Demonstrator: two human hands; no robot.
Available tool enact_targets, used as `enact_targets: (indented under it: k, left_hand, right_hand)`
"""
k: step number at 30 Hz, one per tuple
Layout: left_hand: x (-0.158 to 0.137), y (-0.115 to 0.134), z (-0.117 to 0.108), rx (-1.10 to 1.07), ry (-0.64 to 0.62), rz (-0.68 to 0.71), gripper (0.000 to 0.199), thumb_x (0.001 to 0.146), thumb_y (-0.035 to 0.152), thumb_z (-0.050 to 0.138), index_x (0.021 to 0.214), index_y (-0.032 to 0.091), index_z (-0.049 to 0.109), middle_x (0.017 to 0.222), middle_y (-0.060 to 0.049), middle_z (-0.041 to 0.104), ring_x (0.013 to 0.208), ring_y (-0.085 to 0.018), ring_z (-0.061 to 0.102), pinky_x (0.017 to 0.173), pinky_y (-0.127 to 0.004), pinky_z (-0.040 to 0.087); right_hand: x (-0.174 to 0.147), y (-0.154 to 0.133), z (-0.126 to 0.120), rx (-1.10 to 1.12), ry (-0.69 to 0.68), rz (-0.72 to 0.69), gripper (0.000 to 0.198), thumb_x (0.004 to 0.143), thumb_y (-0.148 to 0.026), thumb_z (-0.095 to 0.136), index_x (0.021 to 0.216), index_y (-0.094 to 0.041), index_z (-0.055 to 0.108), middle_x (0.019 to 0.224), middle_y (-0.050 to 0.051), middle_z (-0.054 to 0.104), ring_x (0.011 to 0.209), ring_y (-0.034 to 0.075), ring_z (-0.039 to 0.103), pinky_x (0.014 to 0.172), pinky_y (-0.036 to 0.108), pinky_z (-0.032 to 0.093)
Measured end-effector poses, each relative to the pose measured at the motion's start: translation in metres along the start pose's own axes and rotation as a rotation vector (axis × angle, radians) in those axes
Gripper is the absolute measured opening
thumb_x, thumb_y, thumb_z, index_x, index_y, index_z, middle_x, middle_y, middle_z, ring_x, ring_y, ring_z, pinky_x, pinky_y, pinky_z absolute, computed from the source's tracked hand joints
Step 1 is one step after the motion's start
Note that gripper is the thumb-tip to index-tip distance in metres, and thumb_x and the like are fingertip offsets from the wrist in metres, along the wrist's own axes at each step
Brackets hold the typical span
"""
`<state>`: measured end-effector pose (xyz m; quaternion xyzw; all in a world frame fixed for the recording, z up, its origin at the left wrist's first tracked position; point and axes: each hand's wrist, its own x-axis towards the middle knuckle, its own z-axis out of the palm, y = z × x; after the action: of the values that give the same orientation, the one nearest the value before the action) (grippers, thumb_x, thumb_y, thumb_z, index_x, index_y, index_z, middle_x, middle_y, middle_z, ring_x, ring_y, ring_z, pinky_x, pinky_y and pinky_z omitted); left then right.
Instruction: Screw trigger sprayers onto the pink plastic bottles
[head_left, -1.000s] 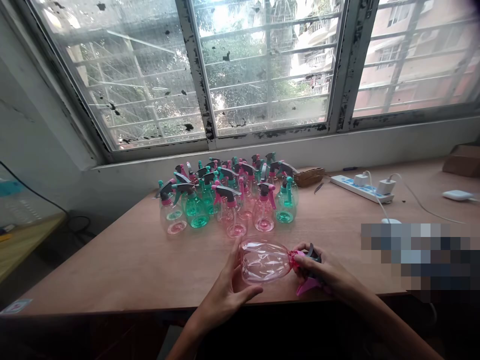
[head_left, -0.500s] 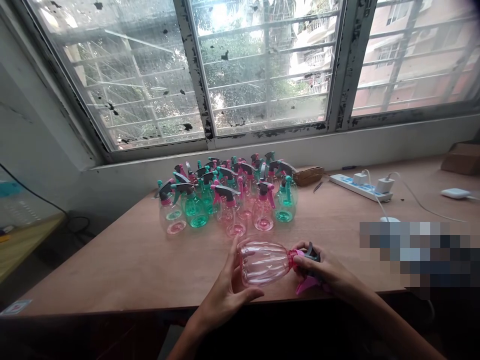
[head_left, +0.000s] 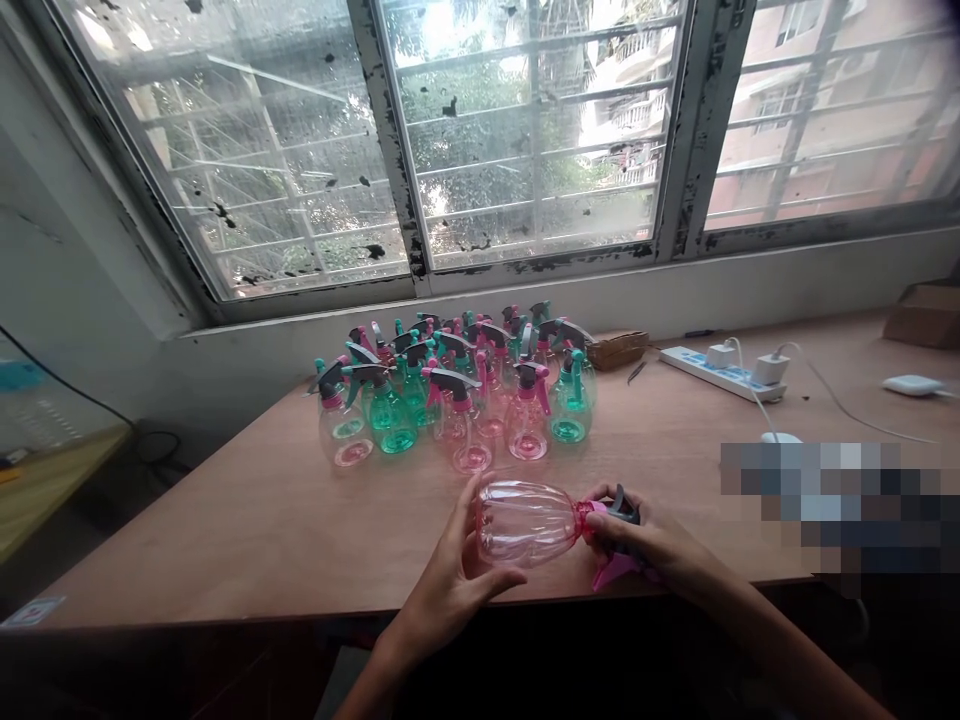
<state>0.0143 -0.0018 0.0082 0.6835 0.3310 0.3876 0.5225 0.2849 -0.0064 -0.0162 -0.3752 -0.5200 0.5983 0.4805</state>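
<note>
A clear pink spray bottle (head_left: 525,522) lies sideways in the air above the table's front edge, its base to the left. My left hand (head_left: 457,570) cups the base, with the thumb below and the fingertips partly hidden behind the plastic. My right hand (head_left: 626,525) is closed round the neck and the spray head (head_left: 619,570), which has a pink and dark grey trigger top. Beyond my hands, several pink and green spray bottles (head_left: 390,420) stand upright in a group, all with grey-topped spray heads.
The wooden table (head_left: 247,520) runs along under a barred window (head_left: 525,130). A white power strip (head_left: 720,375) with plugged-in chargers and cables lies at the right. Behind it are a brown packet (head_left: 619,350) and a cardboard box (head_left: 922,312). A blurred patch covers the right edge.
The bottle has turned slightly about its length and shifted a little to the left, deeper into my left palm. My right hand stays on the neck. The standing bottles have not moved.
</note>
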Motion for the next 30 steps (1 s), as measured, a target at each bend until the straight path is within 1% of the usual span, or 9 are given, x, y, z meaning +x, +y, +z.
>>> enact_targets:
  k: [2, 7, 10, 13, 18, 20, 24, 27, 30]
  left_hand:
    - [0.000, -0.001, 0.000, -0.007, 0.004, -0.005, 0.099, 0.081, 0.024, 0.083, 0.159, 0.039, 0.023, 0.168, -0.007, 0.026, 0.147, -0.035, 0.039, 0.121, -0.048, 0.035]
    - [-0.002, -0.008, -0.001, 0.051, 0.019, 0.069, 0.091, 0.087, 0.023, 0.075, 0.159, 0.042, 0.022, 0.172, -0.002, 0.015, 0.156, -0.031, 0.020, 0.127, -0.048, 0.022]
    - [-0.001, -0.003, 0.000, 0.033, -0.010, 0.054, 0.100, 0.084, 0.025, 0.079, 0.161, 0.038, 0.016, 0.171, -0.005, 0.018, 0.155, -0.033, 0.025, 0.126, -0.048, 0.026]
    - [0.001, 0.001, 0.001, 0.021, -0.010, 0.046, 0.099, 0.082, 0.027, 0.081, 0.160, 0.034, 0.021, 0.170, -0.007, 0.022, 0.153, -0.035, 0.029, 0.125, -0.048, 0.028]
    - [0.000, -0.009, 0.000, 0.055, 0.021, 0.091, 0.093, 0.087, 0.026, 0.075, 0.160, 0.041, 0.019, 0.172, -0.003, 0.016, 0.154, -0.034, 0.026, 0.126, -0.050, 0.025]
    - [-0.001, -0.011, 0.001, 0.057, 0.023, 0.103, 0.090, 0.091, 0.028, 0.072, 0.160, 0.042, 0.015, 0.171, -0.004, 0.019, 0.153, -0.034, 0.030, 0.125, -0.051, 0.026]
    - [0.000, -0.004, 0.001, 0.022, -0.021, 0.068, 0.107, 0.083, 0.026, 0.080, 0.162, 0.038, 0.009, 0.169, -0.007, 0.026, 0.149, -0.035, 0.038, 0.125, -0.051, 0.029]
    - [0.000, 0.000, 0.001, -0.016, -0.027, 0.060, 0.105, 0.082, 0.025, 0.081, 0.162, 0.037, 0.014, 0.169, -0.007, 0.023, 0.150, -0.035, 0.036, 0.124, -0.050, 0.031]
    - [-0.001, -0.003, 0.000, 0.021, -0.006, 0.064, 0.099, 0.084, 0.025, 0.080, 0.160, 0.041, 0.018, 0.171, -0.005, 0.020, 0.151, -0.035, 0.033, 0.124, -0.051, 0.032]
  right_hand:
    - [0.000, 0.001, 0.000, 0.017, 0.005, 0.003, 0.038, 0.084, -0.049, 0.080, 0.093, -0.016, 0.063, 0.072, 0.001, 0.069, 0.063, 0.015, 0.062, 0.061, 0.026, 0.047]
    - [-0.002, 0.001, -0.001, 0.048, 0.009, 0.013, 0.039, 0.085, -0.051, 0.079, 0.092, -0.017, 0.062, 0.074, 0.001, 0.070, 0.063, 0.015, 0.061, 0.059, 0.025, 0.046]
    - [-0.004, -0.001, -0.001, 0.029, 0.006, 0.022, 0.039, 0.084, -0.051, 0.079, 0.092, -0.017, 0.061, 0.074, 0.002, 0.070, 0.065, 0.015, 0.061, 0.060, 0.026, 0.045]
    - [-0.003, -0.002, -0.001, 0.005, 0.005, 0.016, 0.039, 0.083, -0.051, 0.080, 0.091, -0.017, 0.062, 0.073, 0.001, 0.069, 0.064, 0.016, 0.060, 0.061, 0.027, 0.045]
    - [-0.001, 0.001, -0.001, 0.006, 0.014, 0.004, 0.041, 0.083, -0.053, 0.079, 0.092, -0.018, 0.061, 0.071, 0.001, 0.068, 0.062, 0.017, 0.062, 0.060, 0.027, 0.045]
    - [-0.001, 0.001, -0.001, 0.016, 0.016, 0.005, 0.041, 0.083, -0.052, 0.080, 0.092, -0.017, 0.060, 0.071, 0.001, 0.068, 0.062, 0.016, 0.062, 0.059, 0.027, 0.045]
    - [-0.002, -0.001, -0.001, 0.011, 0.009, 0.004, 0.039, 0.082, -0.050, 0.081, 0.093, -0.017, 0.062, 0.071, 0.000, 0.067, 0.062, 0.015, 0.061, 0.060, 0.026, 0.045]
    - [-0.003, -0.003, 0.000, -0.002, 0.000, 0.008, 0.040, 0.081, -0.050, 0.083, 0.092, -0.017, 0.063, 0.070, 0.000, 0.067, 0.062, 0.015, 0.060, 0.059, 0.026, 0.045]
    - [-0.002, -0.002, 0.001, 0.040, 0.012, 0.008, 0.041, 0.080, -0.052, 0.082, 0.090, -0.017, 0.062, 0.069, 0.000, 0.066, 0.061, 0.016, 0.060, 0.059, 0.026, 0.046]
